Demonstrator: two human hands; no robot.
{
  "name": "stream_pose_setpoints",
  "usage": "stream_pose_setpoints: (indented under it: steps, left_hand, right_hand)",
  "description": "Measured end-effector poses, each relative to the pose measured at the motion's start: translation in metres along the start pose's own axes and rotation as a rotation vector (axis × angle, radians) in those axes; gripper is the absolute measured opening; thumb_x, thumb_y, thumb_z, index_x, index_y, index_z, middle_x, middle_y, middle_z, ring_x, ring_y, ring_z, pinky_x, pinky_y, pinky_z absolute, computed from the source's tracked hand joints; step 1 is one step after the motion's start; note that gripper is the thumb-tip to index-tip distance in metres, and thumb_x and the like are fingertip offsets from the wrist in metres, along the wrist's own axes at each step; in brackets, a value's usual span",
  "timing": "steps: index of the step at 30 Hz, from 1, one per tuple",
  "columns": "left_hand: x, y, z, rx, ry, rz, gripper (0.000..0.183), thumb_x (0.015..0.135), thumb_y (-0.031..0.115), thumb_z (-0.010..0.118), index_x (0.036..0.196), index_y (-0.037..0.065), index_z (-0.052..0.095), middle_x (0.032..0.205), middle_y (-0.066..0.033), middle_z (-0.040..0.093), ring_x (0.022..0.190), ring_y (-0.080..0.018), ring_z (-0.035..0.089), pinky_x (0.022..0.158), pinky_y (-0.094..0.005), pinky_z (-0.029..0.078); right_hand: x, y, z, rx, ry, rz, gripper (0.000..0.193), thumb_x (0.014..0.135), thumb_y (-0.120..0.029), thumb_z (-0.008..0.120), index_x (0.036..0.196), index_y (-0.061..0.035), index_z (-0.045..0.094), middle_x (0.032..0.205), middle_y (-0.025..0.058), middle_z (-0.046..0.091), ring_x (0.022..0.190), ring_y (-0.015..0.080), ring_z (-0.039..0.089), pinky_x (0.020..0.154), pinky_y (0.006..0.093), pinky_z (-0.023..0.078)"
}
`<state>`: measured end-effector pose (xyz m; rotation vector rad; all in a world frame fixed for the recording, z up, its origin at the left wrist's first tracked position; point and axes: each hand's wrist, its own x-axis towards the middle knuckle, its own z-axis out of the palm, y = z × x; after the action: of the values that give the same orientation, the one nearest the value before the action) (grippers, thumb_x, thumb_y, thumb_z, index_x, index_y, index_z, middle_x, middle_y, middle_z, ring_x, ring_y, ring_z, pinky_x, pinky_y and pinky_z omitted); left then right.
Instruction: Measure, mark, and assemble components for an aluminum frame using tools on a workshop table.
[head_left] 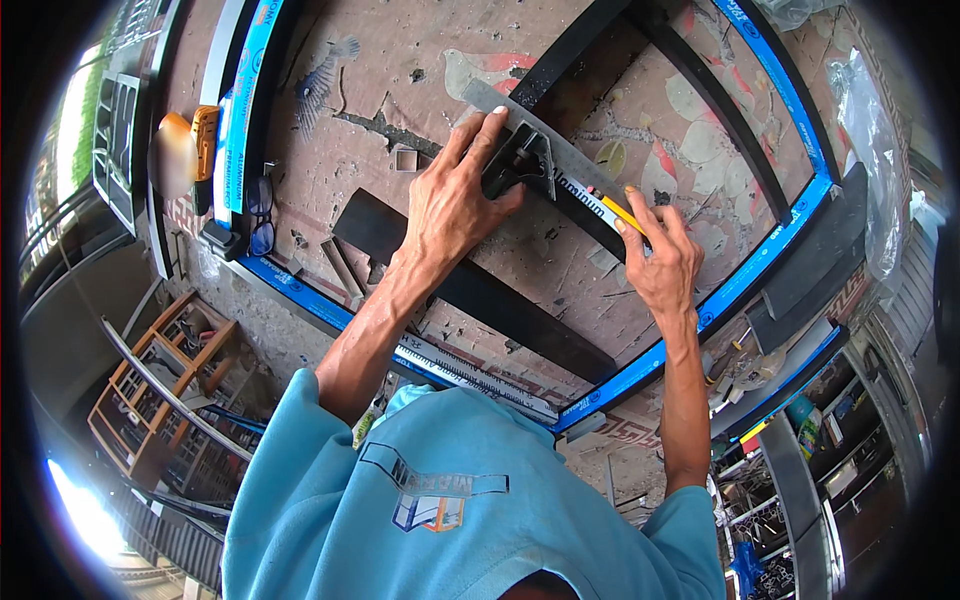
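Worn patterned sheeting (400,45) is spread as the work surface, littered with scraps. Over its middle lies a dark bar (590,225) with a white printed strip; its long axis is slanted from upper left to lower right, away from the body at the left end. Along it, pointed the same way, a flat grey metal strip (570,161) is laid. The strip's far end is pressed by the left hand (458,200), thumb and fingers spread; whether the bar is clasped cannot be told. A yellow pencil (625,215) is pinched narrowly in the right hand (662,250). The strip is best kept flat and unshifted, the pencil steadied low. Around these, a blue-taped frame (640,372) is set, with a loose dark plank (480,295) inside.
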<state>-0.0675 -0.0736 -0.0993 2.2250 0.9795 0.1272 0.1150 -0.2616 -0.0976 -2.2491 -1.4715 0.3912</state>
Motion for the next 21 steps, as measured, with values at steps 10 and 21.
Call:
stream_pose_setpoints:
  steps: [10, 21]
  left_hand:
    - [-0.001, -0.002, 0.001, -0.005, 0.002, 0.014, 0.078, 0.07, 0.027, 0.073, 0.14, 0.019, 0.039, 0.133, -0.0114, 0.047, 0.107, -0.0285, 0.06, 0.088, -0.0367, 0.053]
    - [0.001, 0.008, -0.007, -0.054, -0.005, -0.034, 0.074, 0.068, 0.02, 0.075, 0.135, 0.014, 0.044, 0.131, -0.0104, 0.046, 0.101, -0.0307, 0.061, 0.084, -0.0378, 0.054]
  right_hand:
    - [0.0, 0.001, 0.001, 0.003, -0.004, 0.002, 0.039, 0.081, -0.017, 0.068, 0.119, -0.014, 0.063, 0.079, 0.0041, 0.055, 0.058, 0.0191, 0.057, 0.049, 0.0326, 0.044]
    - [0.005, -0.001, -0.013, 0.057, 0.123, 0.076, 0.03, 0.082, -0.018, 0.068, 0.109, -0.0078, 0.066, 0.089, 0.0072, 0.059, 0.07, 0.0237, 0.061, 0.057, 0.0323, 0.048]
